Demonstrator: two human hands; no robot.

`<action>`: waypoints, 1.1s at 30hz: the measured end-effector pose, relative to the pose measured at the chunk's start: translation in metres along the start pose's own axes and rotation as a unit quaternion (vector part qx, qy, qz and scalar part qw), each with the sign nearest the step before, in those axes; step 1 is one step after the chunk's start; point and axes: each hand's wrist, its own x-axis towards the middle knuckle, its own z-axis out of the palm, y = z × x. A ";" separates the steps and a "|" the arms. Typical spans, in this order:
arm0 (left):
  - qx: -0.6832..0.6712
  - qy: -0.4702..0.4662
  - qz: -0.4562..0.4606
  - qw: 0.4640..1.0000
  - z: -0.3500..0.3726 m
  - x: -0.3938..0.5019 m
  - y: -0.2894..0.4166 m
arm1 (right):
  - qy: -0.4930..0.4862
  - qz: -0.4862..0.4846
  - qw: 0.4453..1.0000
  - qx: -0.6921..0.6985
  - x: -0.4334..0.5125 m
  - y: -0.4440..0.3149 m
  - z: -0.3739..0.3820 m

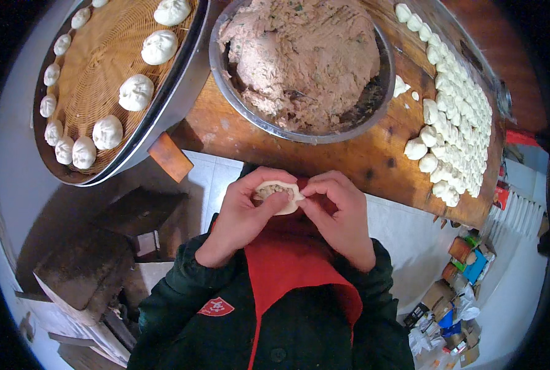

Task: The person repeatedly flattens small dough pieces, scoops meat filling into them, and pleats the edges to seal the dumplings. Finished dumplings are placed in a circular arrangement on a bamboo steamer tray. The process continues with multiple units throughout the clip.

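Observation:
My left hand (pixel 247 212) cradles an unsealed filled dough wrapper (pixel 286 209), its thumb resting over the meat filling. At the wrapper's right edge, my right hand (pixel 337 208) pinches the dough between thumb and fingertips. Beyond both hands, a large metal bowl (pixel 275 129) holds a mound of minced meat filling (pixel 302 55) with green flecks; part of a utensil shows in it. At the upper left, pleated buns (pixel 136 92) stand in a curved row on the woven mat of a round steamer tray (pixel 94 60). Many small dough pieces (pixel 459 120) lie bunched at the right.
The wooden worktable (pixel 376 162) carries the bowl and dough pieces, with dough scraps (pixel 400 86) beside the bowl. A wooden block (pixel 171 157) juts out by the steamer. Dark boxy equipment (pixel 85 268) stands lower left. Cardboard boxes and plastic bags (pixel 446 305) are piled at lower right.

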 end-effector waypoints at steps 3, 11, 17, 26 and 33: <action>0.040 -0.011 0.041 0.998 0.000 0.000 0.003 | 0.034 0.005 0.998 0.047 0.001 0.004 0.001; 0.253 -0.123 0.109 0.953 -0.007 0.014 0.026 | 0.019 -0.058 0.996 -0.058 0.003 0.003 0.002; 0.029 -0.085 0.011 0.996 -0.007 0.000 0.005 | 0.029 -0.022 0.998 -0.055 0.002 0.009 0.004; 0.162 -0.068 0.088 0.980 -0.004 0.016 0.001 | 0.017 -0.092 0.989 -0.116 0.009 0.008 0.006; 0.304 -0.141 -0.009 0.942 -0.005 0.025 0.039 | 0.036 -0.074 0.991 -0.104 0.005 0.002 0.009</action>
